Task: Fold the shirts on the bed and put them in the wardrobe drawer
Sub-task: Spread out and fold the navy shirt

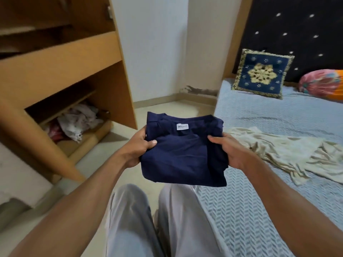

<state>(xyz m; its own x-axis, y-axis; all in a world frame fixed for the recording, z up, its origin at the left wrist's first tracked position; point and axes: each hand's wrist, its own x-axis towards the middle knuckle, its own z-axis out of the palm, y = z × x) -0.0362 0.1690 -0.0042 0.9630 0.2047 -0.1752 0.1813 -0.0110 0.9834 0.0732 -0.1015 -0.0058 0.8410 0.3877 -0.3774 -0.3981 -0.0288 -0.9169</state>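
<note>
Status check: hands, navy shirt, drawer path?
Left hand and right hand both grip the folded navy shirt, held in the air. Drawer open, clothes already inside. Cream shirt unfolded on bed. Nothing blocking.

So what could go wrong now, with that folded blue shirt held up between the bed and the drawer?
The navy shirt is held only at its side edges by the left hand and right hand, so the folds might sag open in transit. The open drawer already holds crumpled clothes, which could rumple it.
</note>
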